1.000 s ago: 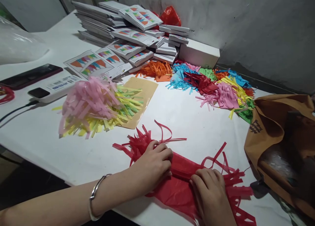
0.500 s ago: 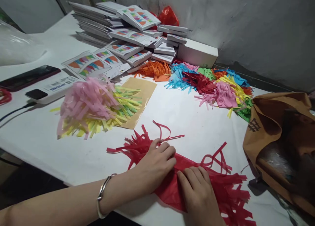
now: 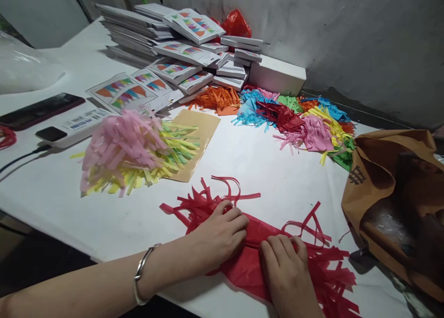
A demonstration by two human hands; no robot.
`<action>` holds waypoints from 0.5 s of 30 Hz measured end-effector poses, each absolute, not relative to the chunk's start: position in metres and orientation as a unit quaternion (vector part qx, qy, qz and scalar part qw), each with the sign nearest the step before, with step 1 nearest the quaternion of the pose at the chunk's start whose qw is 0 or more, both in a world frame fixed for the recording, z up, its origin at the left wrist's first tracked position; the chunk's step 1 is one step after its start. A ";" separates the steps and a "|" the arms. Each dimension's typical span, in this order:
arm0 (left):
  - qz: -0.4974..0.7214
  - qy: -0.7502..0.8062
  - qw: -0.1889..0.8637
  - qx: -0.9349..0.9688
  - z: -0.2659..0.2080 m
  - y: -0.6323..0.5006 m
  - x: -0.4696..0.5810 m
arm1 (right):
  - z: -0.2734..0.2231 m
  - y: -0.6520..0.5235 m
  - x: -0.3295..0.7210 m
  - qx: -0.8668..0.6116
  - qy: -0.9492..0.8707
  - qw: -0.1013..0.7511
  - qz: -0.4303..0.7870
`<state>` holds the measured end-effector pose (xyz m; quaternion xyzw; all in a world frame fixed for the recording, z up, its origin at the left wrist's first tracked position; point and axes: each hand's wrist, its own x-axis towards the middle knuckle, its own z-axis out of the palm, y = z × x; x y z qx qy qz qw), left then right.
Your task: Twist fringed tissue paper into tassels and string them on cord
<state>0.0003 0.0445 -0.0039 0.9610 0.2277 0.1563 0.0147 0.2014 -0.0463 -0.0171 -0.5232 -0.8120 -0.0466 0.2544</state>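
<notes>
A red tissue-paper tassel sheet (image 3: 246, 271) with cut fringe at both ends lies across the table in front of me. My left hand (image 3: 224, 237) has its fingers curled onto the paper near the left fringe; a silvery bracelet circles that wrist. Close to its right, my right hand (image 3: 286, 267) grips the middle part of the sheet with bent fingers. Between the two hands a crease runs along the paper. Thin red strips stick up beyond the hands. The fingertips and thumbs are partly hidden.
Pink and yellow fringed tissue paper (image 3: 121, 140) lies at left on a brown envelope (image 3: 204, 137). Farther back are coloured tassels (image 3: 284, 117), piled printed packs (image 3: 187, 52) and a white box (image 3: 277, 75). A brown bag (image 3: 374, 170) stands right; a phone (image 3: 41, 110) lies left.
The left fringe has drawn in a little to the right and its loose strips have shifted. My right hand has slid slightly right along the red paper, its fingers more bent.
</notes>
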 end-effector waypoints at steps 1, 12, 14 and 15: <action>0.150 0.245 0.016 0.958 -0.005 0.043 0.000 | -0.019 -0.047 0.204 -0.532 -0.807 0.248 -0.058; 0.084 0.375 0.038 0.922 0.012 0.036 0.018 | -0.004 -0.035 0.201 -0.621 -0.775 0.109 -0.048; 0.093 0.354 0.022 0.930 0.014 0.038 0.017 | 0.001 -0.029 0.203 -0.627 -0.774 0.082 -0.020; 0.102 0.328 0.011 0.939 0.015 0.038 0.016 | 0.004 -0.026 0.204 -0.630 -0.773 0.074 0.003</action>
